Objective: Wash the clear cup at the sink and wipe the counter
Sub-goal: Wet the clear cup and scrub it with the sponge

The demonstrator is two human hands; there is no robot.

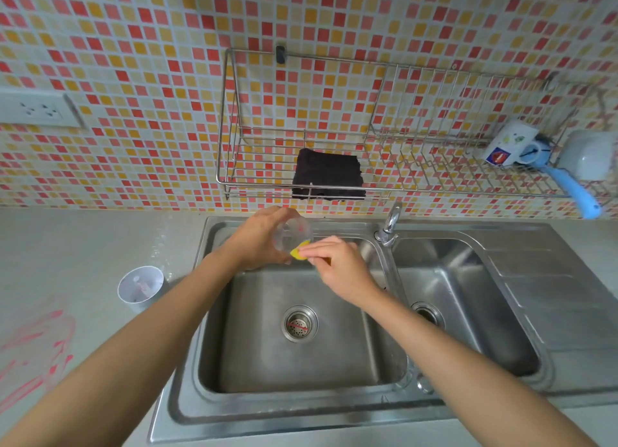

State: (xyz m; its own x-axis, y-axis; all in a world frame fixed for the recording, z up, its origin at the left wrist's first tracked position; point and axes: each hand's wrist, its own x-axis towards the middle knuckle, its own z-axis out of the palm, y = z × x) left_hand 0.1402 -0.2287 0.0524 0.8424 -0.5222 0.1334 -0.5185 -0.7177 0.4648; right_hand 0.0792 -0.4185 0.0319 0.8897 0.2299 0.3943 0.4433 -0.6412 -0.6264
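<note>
My left hand (257, 237) grips a clear cup (292, 234) above the far end of the left sink basin (301, 363), its fingers wrapped round the cup's side. My right hand (337, 262) pinches a yellow sponge (298, 250) and presses it against the cup's rim. A dark folded cloth (329, 174) lies on the wire wall rack (267, 179) straight above the sink. The grey counter (83, 246) stretches to the left.
A white cup (140, 287) stands on the counter left of the sink. The tap (389, 226) rises between the two basins. A mug (511, 144), a blue-handled tool (575, 189) and a pale container (585, 155) sit in the rack at right. A wall socket (40, 109) is at far left.
</note>
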